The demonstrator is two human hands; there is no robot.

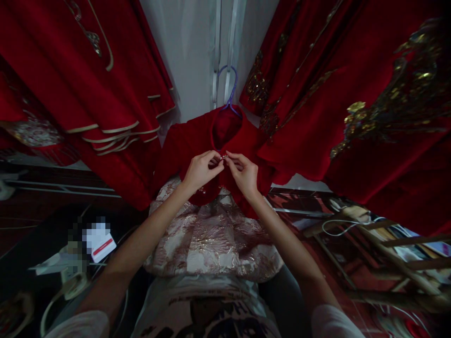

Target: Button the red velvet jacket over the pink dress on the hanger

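A short red jacket point(190, 136) hangs in front of me on a purple hanger point(232, 89). Below its hem spreads a pale pink, gold-patterned skirt point(218, 234). My left hand point(204, 170) and my right hand point(244, 173) meet at the jacket's front, just under the neck opening. Thumb and fingertips of each are pinched together on a small shiny fastener point(223, 158) at the front edge. Its exact form is too small to make out, and the fingertips partly cover it. Lower on the jacket front, another small shiny fastening point(201, 190) shows.
Red garments with pale piping point(116, 94) hang at left, and a red garment with gold sequins point(373, 117) hangs at right. A metal rail point(230, 37) stands behind the hanger. A white box point(103, 246) lies at lower left; a wooden rack point(398, 263) stands at lower right.
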